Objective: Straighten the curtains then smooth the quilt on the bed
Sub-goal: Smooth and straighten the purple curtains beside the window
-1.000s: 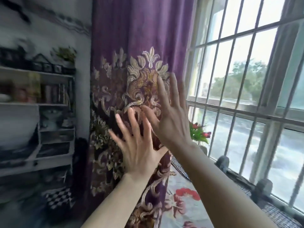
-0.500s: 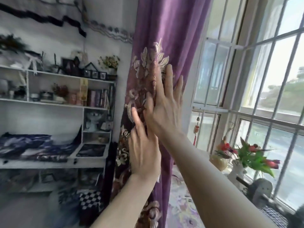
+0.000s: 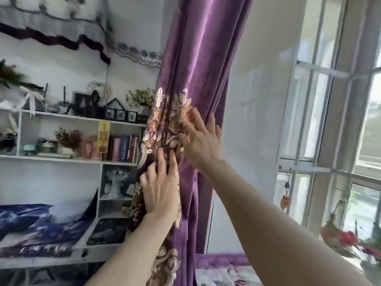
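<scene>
Head view, close, facing curtain (image 3: pixel 198 58).

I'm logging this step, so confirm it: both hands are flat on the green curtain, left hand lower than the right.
One thing is wrong: the curtain is purple with gold embroidery, not green, as the head view shows. The rest stands: both hands rest open on it, the left hand lower than the right hand.

Curtain: the purple curtain (image 3: pixel 198 65) is hanging gathered into narrow folds between the shelf (image 3: pixel 61 157) and the window (image 3: pixel 329 120).
Left hand: the left hand (image 3: pixel 160 188) is lying flat on the embroidered part, fingers spread.
Right hand: the right hand (image 3: pixel 201 145) is pressing higher on the folds, fingers open.
Flowers: red flowers (image 3: pixel 348 238) are standing by the window, blurred.
Bed: a flowered cover (image 3: pixel 224 275) is showing at the bottom.
</scene>
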